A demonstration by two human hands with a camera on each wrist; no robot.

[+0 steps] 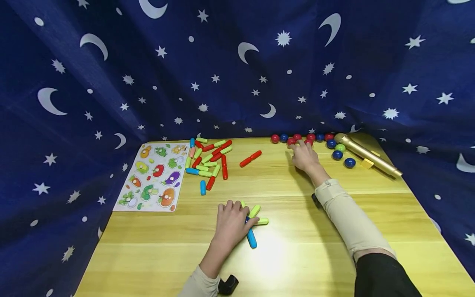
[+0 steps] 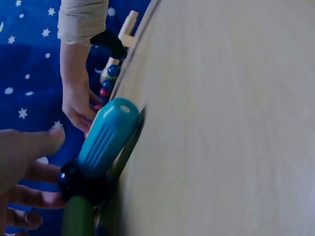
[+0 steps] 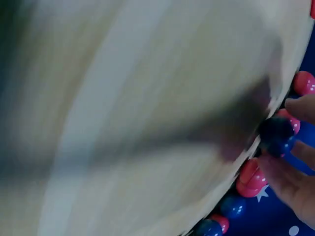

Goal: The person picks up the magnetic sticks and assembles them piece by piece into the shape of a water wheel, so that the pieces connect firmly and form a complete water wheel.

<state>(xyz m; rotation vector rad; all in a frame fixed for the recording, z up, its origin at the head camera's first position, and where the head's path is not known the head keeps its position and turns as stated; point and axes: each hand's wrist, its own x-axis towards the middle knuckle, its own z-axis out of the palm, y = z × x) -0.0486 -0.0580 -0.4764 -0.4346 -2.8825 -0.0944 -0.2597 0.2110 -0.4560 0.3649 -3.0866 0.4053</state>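
Note:
My left hand [image 1: 231, 222] is over a small joined piece near the table's middle. That piece has a dark blue ball [image 2: 83, 183], a light blue rod [image 1: 252, 238] and several yellow-green rods [image 1: 254, 211]. In the left wrist view, the thumb stands apart from the rod and the loosely spread fingers are right beside the ball. At the table's back edge, my right hand [image 1: 305, 157] reaches into the row of balls. Its thumb and fingers curl about a dark blue ball [image 3: 276, 135], with red balls [image 3: 252, 178] on either side.
Red, blue and yellow-green rods [image 1: 224, 167] lie scattered at the back left beside a vegetable picture board [image 1: 150, 177]. A joined red pair [image 1: 250, 158] lies apart. Blue balls [image 1: 350, 163] and a gold tube [image 1: 371, 156] are at the back right, against a starry curtain [image 1: 222, 62].

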